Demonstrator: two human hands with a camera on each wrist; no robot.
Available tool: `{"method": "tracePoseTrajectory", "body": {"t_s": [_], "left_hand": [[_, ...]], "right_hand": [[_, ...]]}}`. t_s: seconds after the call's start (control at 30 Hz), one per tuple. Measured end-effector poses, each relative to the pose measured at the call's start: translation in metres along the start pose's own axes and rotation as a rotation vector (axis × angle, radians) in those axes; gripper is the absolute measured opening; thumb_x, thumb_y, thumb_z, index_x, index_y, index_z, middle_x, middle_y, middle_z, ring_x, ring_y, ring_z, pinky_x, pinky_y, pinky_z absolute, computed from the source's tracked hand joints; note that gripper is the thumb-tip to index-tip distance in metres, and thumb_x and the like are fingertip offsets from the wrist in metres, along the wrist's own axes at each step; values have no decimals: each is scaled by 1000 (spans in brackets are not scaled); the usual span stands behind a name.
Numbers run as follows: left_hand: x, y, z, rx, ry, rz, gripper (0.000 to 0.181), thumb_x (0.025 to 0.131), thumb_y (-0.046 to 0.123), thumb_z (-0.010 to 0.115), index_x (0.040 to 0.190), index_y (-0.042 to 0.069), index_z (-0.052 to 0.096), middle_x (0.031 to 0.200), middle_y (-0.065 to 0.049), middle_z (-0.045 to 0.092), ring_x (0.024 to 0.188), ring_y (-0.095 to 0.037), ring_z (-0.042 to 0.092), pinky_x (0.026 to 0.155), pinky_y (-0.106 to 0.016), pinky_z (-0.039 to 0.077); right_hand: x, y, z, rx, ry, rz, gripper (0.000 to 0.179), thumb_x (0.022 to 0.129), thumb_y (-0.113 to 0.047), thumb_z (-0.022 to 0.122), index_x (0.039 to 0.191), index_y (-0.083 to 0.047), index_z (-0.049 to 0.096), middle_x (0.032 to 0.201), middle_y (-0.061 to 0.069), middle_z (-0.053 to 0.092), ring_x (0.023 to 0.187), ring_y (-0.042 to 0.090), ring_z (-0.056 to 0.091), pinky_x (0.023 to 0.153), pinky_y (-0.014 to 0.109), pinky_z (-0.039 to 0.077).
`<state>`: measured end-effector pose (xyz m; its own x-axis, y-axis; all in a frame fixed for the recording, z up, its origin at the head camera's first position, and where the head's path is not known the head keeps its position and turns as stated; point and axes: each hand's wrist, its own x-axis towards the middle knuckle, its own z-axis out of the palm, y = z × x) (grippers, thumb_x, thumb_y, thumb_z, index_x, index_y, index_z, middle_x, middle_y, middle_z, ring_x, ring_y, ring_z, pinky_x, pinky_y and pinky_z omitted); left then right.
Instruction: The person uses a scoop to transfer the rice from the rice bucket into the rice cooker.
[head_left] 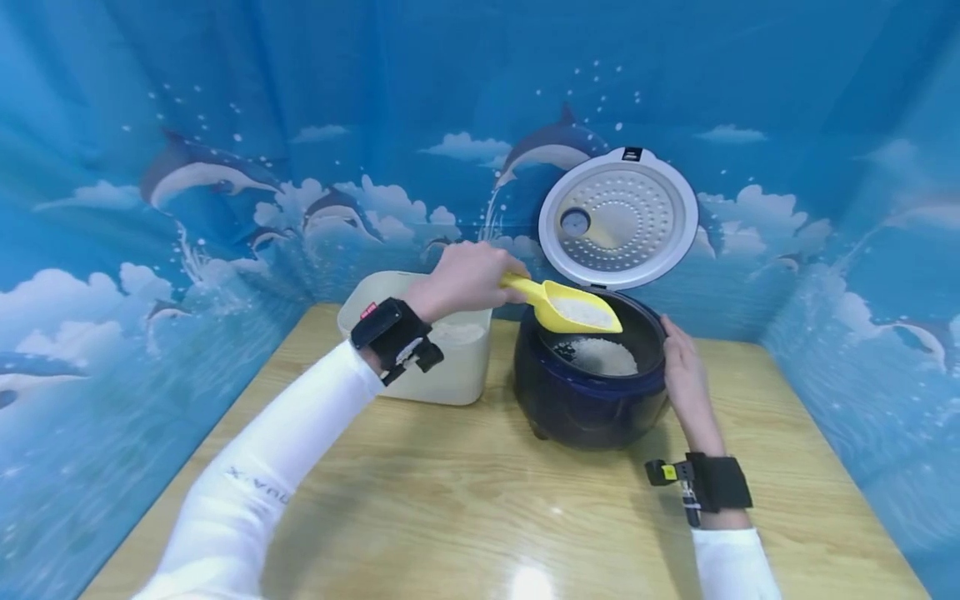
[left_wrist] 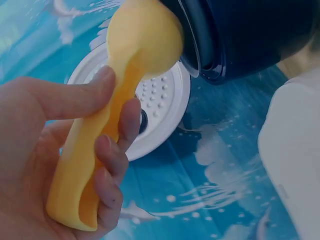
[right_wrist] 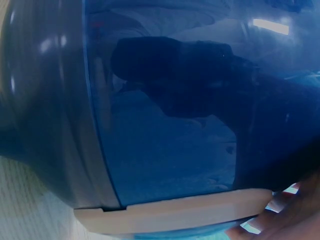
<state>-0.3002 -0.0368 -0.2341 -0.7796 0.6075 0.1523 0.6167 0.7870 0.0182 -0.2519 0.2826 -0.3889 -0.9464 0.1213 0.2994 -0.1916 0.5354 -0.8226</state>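
Note:
My left hand [head_left: 465, 279] grips the handle of a yellow scoop [head_left: 572, 307] heaped with white rice, held over the open pot of a dark blue rice cooker [head_left: 592, 392]. White rice [head_left: 603, 357] lies in the pot. The cooker's round white lid [head_left: 617, 218] stands up behind it. In the left wrist view my fingers [left_wrist: 112, 160] curl round the yellow scoop [left_wrist: 115, 100] with the lid [left_wrist: 160, 107] beyond. My right hand [head_left: 684, 367] rests flat against the cooker's right side; the right wrist view shows the cooker's glossy wall [right_wrist: 165, 120] and a fingertip [right_wrist: 295, 220] low on the right.
A white rice container [head_left: 442, 350] stands open to the left of the cooker, behind my left wrist. All sit on a wooden table [head_left: 480, 508]. Blue dolphin-print cloth [head_left: 150, 208] walls in the back and both sides.

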Motion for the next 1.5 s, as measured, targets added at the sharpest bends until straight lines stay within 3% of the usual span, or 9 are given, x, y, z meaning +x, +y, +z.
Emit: {"method": "tracePoseTrajectory", "body": {"t_s": [0.13,0.3,0.4,0.53,0.63,0.8,0.93,1.17,1.5], "left_hand": [[6,13,-2,141,54,46,27,96,35,72,120,23,76,91,0,68,72,-19,51,58,-28,35],[8,21,-4,292,137,67,8,94,18,70,93,16,78,71,-1,50,66,-18,45,55,-27,29],[7,25,-4,370,180,74,16,92,7,65,82,13,74,68,-1,51,66,-18,48,56,-28,31],[9,30,-3,519,260,107,21,97,3,61,108,10,78,87,-6,73,79,-21,63,67,-30,45],[10,35,-2,654,309,155,28,101,9,62,127,10,72,107,-9,76,89,-21,66,75,-31,47],[10,38,3,767,366,227,26,102,10,60,123,14,74,120,-10,73,92,-20,64,77,-30,42],[8,33,4,711,347,214,35,102,11,61,134,22,68,126,-9,70,101,-22,64,82,-33,45],[-2,11,4,436,274,86,38,98,17,68,135,28,67,113,-8,71,100,-26,62,81,-38,49],[-40,-39,7,137,430,-57,37,94,35,73,130,26,70,89,-5,69,67,-21,56,52,-33,44]], "right_hand": [[1,-1,4,0,2,-17,55,113,-29,23,158,1,27,163,27,23,151,44,17,121,58,14],[2,-3,9,4,-4,-18,54,113,-29,23,158,0,27,163,26,23,151,43,17,121,57,13],[3,-4,10,9,-8,-16,54,112,-28,22,159,-1,26,164,25,22,152,43,16,121,57,13],[4,-5,9,15,-9,-10,54,112,-28,21,159,-2,26,165,24,21,152,42,16,121,57,13],[4,-6,8,19,-12,3,54,112,-29,21,160,-4,26,165,22,20,152,41,15,121,56,12],[4,-5,6,44,-43,27,55,112,-31,20,161,-7,22,166,22,17,153,41,12,121,58,11],[3,-4,2,82,-82,36,56,112,-33,21,161,-7,20,167,22,13,153,42,9,121,59,9],[2,2,-7,96,-152,17,58,113,-35,21,162,-6,17,167,24,8,153,45,4,119,64,5],[-2,10,-12,119,-176,-38,56,113,-32,20,162,-5,15,167,24,8,152,46,3,119,64,2]]}}
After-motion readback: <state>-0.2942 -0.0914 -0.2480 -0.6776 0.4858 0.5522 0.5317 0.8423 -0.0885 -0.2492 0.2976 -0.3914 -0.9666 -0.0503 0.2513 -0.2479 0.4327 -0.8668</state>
